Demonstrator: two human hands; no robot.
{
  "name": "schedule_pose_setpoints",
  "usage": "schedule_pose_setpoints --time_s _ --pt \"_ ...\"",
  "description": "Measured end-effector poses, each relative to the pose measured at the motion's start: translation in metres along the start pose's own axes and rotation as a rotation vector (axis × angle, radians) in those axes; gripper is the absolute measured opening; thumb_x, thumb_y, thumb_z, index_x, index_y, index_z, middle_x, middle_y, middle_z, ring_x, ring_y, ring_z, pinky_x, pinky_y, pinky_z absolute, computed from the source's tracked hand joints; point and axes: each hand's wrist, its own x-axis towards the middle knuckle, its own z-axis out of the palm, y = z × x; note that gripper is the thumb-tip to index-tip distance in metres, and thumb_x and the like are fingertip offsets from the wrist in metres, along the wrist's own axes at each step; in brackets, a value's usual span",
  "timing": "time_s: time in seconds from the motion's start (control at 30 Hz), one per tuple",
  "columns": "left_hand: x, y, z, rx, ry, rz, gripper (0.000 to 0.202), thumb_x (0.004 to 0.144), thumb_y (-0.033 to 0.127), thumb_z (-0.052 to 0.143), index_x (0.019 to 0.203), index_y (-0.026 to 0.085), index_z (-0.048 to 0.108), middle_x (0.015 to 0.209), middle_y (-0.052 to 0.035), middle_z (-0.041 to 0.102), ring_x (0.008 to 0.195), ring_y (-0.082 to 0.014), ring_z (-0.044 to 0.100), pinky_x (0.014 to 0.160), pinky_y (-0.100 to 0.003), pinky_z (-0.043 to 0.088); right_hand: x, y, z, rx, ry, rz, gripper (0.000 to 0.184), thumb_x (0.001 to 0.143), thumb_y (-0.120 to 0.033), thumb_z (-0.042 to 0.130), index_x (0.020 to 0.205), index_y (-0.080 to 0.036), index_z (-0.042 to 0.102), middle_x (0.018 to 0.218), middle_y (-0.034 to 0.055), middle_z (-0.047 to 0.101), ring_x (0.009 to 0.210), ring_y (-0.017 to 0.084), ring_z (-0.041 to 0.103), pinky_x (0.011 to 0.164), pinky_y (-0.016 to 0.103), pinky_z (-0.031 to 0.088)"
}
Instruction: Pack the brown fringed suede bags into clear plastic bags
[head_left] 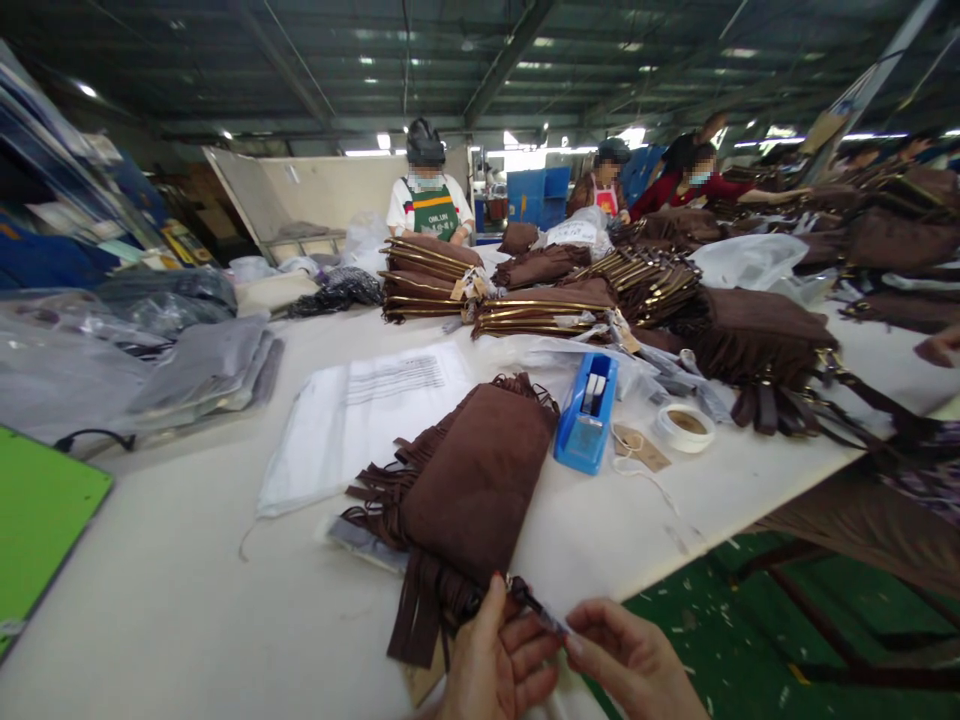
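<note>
A dark brown fringed bag [480, 470] lies on the white table, its fringe spread to the left and toward me. From its near corner a short dark strap [534, 603] runs out, with something greyish wrapped near its end. My left hand [499, 655] has its thumb at that corner, and its fingers curl beneath the strap. Thumb and fingertips of my right hand [630, 660] pinch the strap's far end at the table edge. Partly hidden under the bag's near fringe is a tan cardboard tag [424, 682].
A blue tape dispenser [586, 415], a tape roll [685, 428] and a tan tag [640, 447] lie right of the bag. White plastic bags [360, 425] lie behind it. Piled brown bags [547, 305] fill the back, where a person [431, 205] in a green apron faces me.
</note>
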Motion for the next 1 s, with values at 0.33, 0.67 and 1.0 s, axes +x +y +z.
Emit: schedule_pose_setpoints --time_s 0.33,0.67,1.0 --pt "0.006 -0.006 -0.005 -0.012 -0.099 0.049 0.023 0.084 0.037 0.056 0.084 0.014 0.061 0.079 -0.0081 0.071 0.065 -0.0159 0.064 0.058 -0.023 0.043 0.015 -0.048 0.018 -0.73 0.014 -0.386 0.028 0.081 -0.027 0.051 0.107 -0.023 0.059 0.095 0.0047 0.065 0.084 0.017 0.062 0.073 0.026 0.049" --pt "0.003 -0.012 0.005 -0.134 -0.084 0.087 0.013 0.082 0.023 0.057 0.094 0.016 0.058 0.075 -0.0063 0.072 0.064 -0.0159 0.066 0.057 -0.022 0.043 0.034 -0.041 0.018 -0.572 -0.066 -0.273 0.017 0.081 -0.029 0.05 0.082 -0.021 0.065 0.075 0.0016 0.064 0.071 0.015 0.061 0.064 0.024 0.044" --pt "0.001 -0.011 0.006 0.025 0.062 0.159 0.029 0.082 0.04 0.058 0.093 0.014 0.058 0.071 -0.0077 0.07 0.06 -0.017 0.065 0.056 -0.024 0.043 0.012 -0.037 0.01 -0.294 -0.046 -0.21 0.032 0.08 -0.035 0.056 0.109 -0.022 0.061 0.093 0.0051 0.069 0.085 0.017 0.064 0.077 0.025 0.049"
